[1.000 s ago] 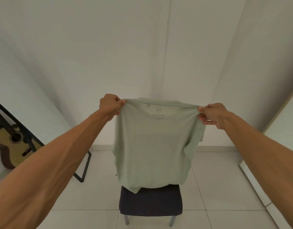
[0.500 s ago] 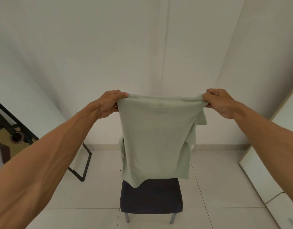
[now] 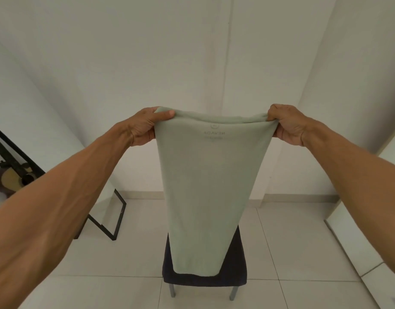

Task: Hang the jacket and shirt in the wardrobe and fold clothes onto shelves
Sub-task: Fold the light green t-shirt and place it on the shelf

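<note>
A pale green T-shirt (image 3: 210, 186) hangs in front of me, stretched flat between both hands, its sleeves folded out of sight behind it. A faint mirrored label shows through near the top edge. My left hand (image 3: 145, 127) pinches the shirt's top left corner, thumb laid along the edge. My right hand (image 3: 288, 123) grips the top right corner in a fist. The shirt's lower hem hangs over the seat of a dark chair (image 3: 234, 273).
A black metal frame (image 3: 116, 221) leans against the left wall, with a guitar (image 3: 11, 179) behind it. White tiled floor (image 3: 292, 253) surrounds the chair. A white cabinet or wardrobe edge (image 3: 370, 230) runs along the right.
The sleeves that hung out at the right have gone behind the shirt, so it now looks like a narrow panel. Both hands have risen slightly, still holding the top corners.
</note>
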